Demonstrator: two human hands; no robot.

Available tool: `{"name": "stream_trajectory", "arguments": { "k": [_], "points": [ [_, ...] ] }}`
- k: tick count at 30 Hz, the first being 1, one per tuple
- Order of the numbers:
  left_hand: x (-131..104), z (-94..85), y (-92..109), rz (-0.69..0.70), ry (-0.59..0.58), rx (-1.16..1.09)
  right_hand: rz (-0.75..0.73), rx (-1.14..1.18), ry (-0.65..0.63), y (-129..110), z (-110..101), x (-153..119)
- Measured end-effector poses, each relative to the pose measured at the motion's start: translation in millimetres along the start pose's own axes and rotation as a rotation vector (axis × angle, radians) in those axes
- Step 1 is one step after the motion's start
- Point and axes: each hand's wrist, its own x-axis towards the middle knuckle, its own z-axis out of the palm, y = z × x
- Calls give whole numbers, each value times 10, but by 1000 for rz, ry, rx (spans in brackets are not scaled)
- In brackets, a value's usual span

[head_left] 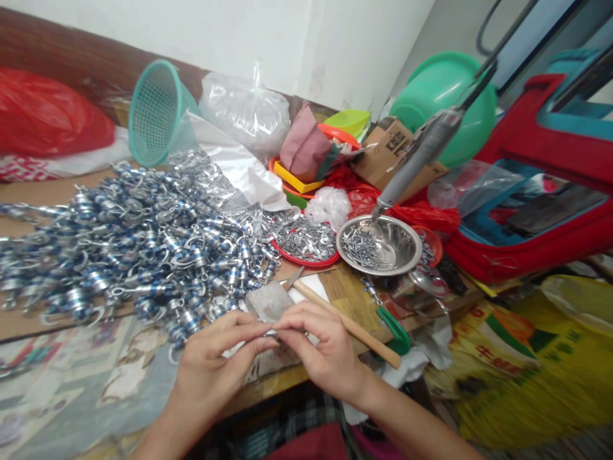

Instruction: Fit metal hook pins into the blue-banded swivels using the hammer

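My left hand (218,358) and my right hand (322,348) meet at the table's near edge, fingertips pinched together on a small metal part (271,333) that is mostly hidden by the fingers. Just behind the fingers lies a grey block (269,300). A wooden-handled tool (345,322) lies diagonally to the right of my right hand. A large heap of silver-and-blue metal swivel parts (134,249) spreads over the table to the left of my hands.
A steel bowl (383,246) with small metal pieces and a red plate (306,246) of parts sit behind my hands. A teal basket (153,112), plastic bags, a green basin (440,96), a red stool (541,166) and a yellow sack (536,364) crowd the surroundings.
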Motion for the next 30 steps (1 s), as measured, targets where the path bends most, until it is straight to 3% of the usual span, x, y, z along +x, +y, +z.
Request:
{"name": "stream_trajectory", "arguments": {
  "k": [2, 6, 8, 12, 16, 21, 24, 26, 28, 30],
  "points": [
    [4, -10, 20, -99, 12, -70, -123, -82, 28, 52, -17, -49],
    [32, -37, 64, -244, -23, -112, -505, -375, -1, 201, -62, -139],
    [53, -44, 77, -227, -86, -53, -615, -449, -25, 241, -89, -150],
    [91, -48, 74, -112, -101, 60, -668, -471, -31, 234, -125, -117],
    [87, -52, 58, -151, -109, 50, -562, -391, 24, 215, -74, -101],
    [5, -13, -19, -510, -6, -184, -249, -141, 118, 172, 106, -145],
    [-45, 25, -98, -596, 33, -328, -68, -73, 55, 159, 133, -99],
    [-51, 41, -132, -591, 5, -386, 1, -153, -80, 225, 64, 39],
    [-28, 51, -140, -587, -19, -435, 67, -382, -179, 388, -68, 274],
    [15, 58, -129, -591, -30, -460, 171, -666, -133, 636, -226, 561]
  ]
}}
